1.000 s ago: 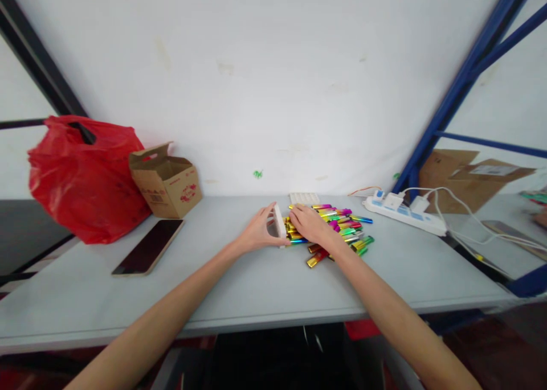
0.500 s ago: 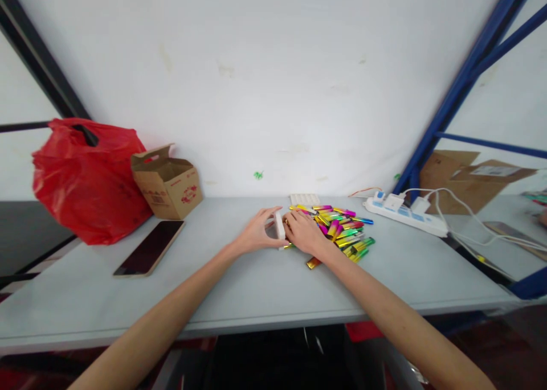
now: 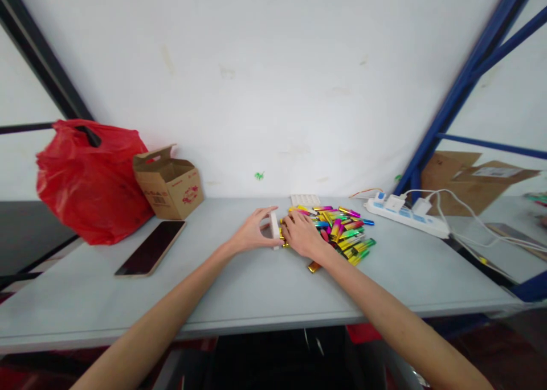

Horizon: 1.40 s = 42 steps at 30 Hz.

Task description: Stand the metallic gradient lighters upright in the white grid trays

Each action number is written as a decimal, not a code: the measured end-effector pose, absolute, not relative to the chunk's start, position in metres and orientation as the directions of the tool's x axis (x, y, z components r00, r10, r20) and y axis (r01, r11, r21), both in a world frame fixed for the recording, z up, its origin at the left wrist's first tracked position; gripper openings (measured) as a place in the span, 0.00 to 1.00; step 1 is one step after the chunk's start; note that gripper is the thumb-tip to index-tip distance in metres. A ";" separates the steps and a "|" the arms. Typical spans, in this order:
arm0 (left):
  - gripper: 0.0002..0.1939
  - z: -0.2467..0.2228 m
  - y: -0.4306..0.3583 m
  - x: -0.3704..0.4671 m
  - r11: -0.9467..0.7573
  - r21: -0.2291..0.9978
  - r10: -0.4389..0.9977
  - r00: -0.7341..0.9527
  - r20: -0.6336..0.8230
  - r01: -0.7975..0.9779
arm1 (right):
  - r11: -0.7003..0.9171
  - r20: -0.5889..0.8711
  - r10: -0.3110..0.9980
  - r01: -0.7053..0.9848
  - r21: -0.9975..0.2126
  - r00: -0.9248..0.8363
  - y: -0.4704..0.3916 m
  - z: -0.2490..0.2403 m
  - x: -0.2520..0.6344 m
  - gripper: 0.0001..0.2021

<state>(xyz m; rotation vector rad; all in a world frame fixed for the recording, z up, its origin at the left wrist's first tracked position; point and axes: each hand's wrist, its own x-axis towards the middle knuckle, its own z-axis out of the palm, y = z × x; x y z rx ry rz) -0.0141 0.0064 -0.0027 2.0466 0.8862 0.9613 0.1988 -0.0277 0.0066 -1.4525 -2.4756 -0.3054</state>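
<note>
My left hand [image 3: 253,232] grips a small white tray [image 3: 274,228] that stands on its edge on the table, thumb at the near end and fingers at the far end. Close beside it, my right hand [image 3: 302,234] has its fingers bent around a shiny gold tube-like piece [image 3: 284,243], mostly hidden by the fingers, at the tray's right face. Under and right of that hand lies a loose pile of slim metallic pieces [image 3: 351,234] in yellow, green, purple and blue. Behind the pile, a second white tray [image 3: 305,199] with compartments lies flat near the wall.
On the left are a dark-screened phone [image 3: 150,249], an open cardboard box [image 3: 169,184] and a red plastic bag [image 3: 92,185]. A white power strip [image 3: 408,216] with plugs and cables lies on the right, by a blue metal frame [image 3: 465,88].
My left hand and the white tray have shifted slightly left. My right hand has moved a little left too, and more of the gold piece and the pile now shows.
</note>
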 end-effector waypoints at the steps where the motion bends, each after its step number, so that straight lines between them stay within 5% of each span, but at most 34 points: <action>1: 0.53 0.000 0.005 -0.017 -0.513 0.811 0.802 0.495 0.335 0.283 | 0.461 0.329 0.832 0.886 0.038 -0.447 -0.027 0.007 0.200 0.15; 14: 0.51 0.006 0.004 -0.028 -0.479 0.839 0.804 0.512 0.301 0.258 | 0.528 0.332 0.796 0.849 0.030 -0.506 -0.035 0.001 0.185 0.16; 31: 0.49 0.007 0.035 -0.062 -0.341 0.912 0.867 0.452 0.210 0.230 | 0.455 0.458 0.820 0.877 -0.155 -0.344 -0.013 0.010 0.222 0.16; 34: 0.46 0.001 0.048 -0.075 -0.396 0.841 0.887 0.392 0.245 0.370 | 0.392 0.451 0.844 0.908 -0.147 -0.291 0.002 0.007 0.242 0.18; 38: 0.32 -0.005 0.054 -0.084 -0.505 0.564 0.861 0.339 0.378 0.654 | 0.364 0.357 0.885 0.922 -0.131 -0.298 0.014 0.004 0.259 0.21; 42: 0.30 -0.007 0.047 -0.077 -0.496 0.432 0.858 0.351 0.374 0.753 | 0.400 0.292 0.890 0.907 -0.133 -0.350 0.016 0.006 0.260 0.21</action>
